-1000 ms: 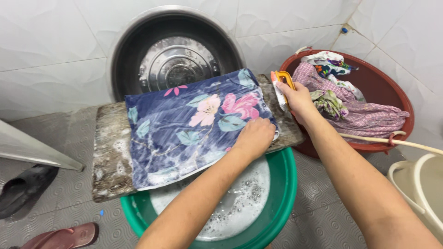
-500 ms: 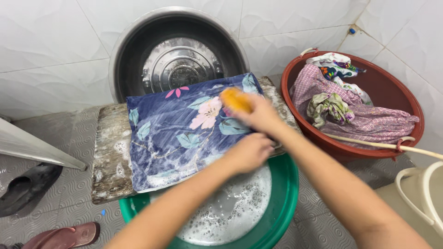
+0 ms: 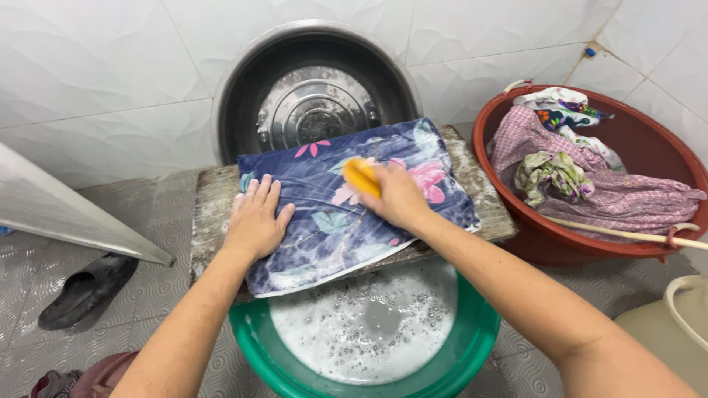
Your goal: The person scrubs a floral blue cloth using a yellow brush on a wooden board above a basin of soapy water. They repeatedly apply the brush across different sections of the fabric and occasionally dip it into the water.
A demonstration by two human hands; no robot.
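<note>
The left hand point(image 3: 256, 220) now lies flat on the left part of the dark blue cloth with pink and teal flowers point(image 3: 346, 203), fingers spread and released, palm pressing the fabric down; a second ago it held the cloth at its right edge. The right hand point(image 3: 398, 195) has come in from the right end of the board to the middle of the cloth, its fingers clenched around a yellow-orange scrubbing brush point(image 3: 361, 177) whose end pokes out towards the wall. So the cloth is now pinned on one side and brushed on the other, and the brush has travelled leftwards across the flower print.

The cloth is spread over a worn, soapy wooden washboard plank point(image 3: 214, 214) that bridges a green plastic basin of foamy water point(image 3: 369, 332), its lower edge hanging over the plank towards the suds.

Behind the plank a large steel basin point(image 3: 317, 96) leans against the white tiled wall point(image 3: 96, 74), close to the cloth's far edge. To the right a red-brown plastic tub point(image 3: 649, 169) holds pink checked and patterned laundry, a pale stick point(image 3: 619, 234) lying across its rim near the right forearm. A dark slipper point(image 3: 81, 291) lies on the grey tiled floor at left, and a cream bucket rim point(image 3: 682, 317) shows at the lower right.
</note>
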